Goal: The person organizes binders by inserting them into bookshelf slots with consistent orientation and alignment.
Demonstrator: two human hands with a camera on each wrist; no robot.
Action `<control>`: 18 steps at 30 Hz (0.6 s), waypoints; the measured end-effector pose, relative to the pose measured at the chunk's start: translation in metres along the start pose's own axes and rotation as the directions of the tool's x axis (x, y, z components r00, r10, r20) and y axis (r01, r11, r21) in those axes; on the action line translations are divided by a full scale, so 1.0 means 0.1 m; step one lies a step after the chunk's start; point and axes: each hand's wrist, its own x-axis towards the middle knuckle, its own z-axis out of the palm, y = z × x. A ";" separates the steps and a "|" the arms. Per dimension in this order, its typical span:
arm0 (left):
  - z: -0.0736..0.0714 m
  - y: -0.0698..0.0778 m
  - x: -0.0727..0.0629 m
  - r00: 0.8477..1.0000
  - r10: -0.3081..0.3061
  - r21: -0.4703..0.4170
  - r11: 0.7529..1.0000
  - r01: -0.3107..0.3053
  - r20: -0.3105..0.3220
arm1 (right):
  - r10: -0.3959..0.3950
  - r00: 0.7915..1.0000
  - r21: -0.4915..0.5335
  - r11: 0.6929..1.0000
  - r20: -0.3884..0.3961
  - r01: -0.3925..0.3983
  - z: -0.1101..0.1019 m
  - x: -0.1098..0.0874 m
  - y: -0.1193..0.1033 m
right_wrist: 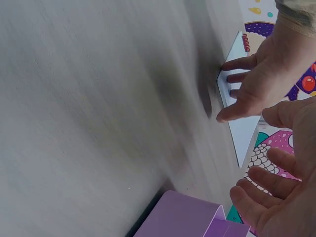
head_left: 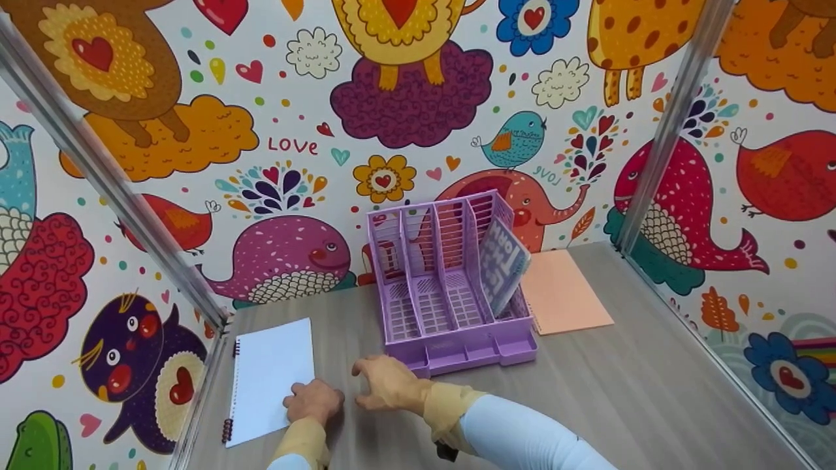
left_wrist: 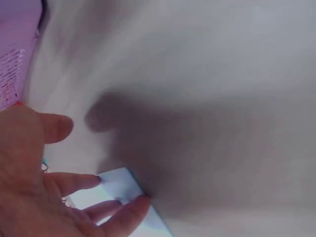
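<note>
A white spiral-bound notebook (head_left: 271, 372) lies flat at the left of the table, its dark red coils along the left edge. My left hand (head_left: 313, 401) is at its near right edge, fingers loosely bent over the paper. In the left wrist view, fingertips of that hand (left_wrist: 54, 187) lie over the white notebook (left_wrist: 118, 182), the thumb apart. Between the notebook and a purple desk organizer (head_left: 457, 347), my right hand (head_left: 392, 384) hovers with spread, slightly bent fingers and holds nothing. A thin book with a patterned cover (head_left: 503, 267) leans in the organizer's rightmost slot.
A peach-coloured notebook (head_left: 568, 294) lies right of the organizer, by the back wall. Small trays (head_left: 480, 352) line the organizer's front. Cartoon-printed walls (head_left: 405, 163) enclose the wood-grain table (head_left: 620, 391) at the back and sides, with metal posts (head_left: 673, 130) at the corners.
</note>
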 end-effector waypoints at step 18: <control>-0.09 0.19 -0.08 0.998 0.015 -0.080 0.997 -0.010 0.061 | 0.007 1.000 0.032 0.999 0.020 -0.008 0.05 0.00 -0.03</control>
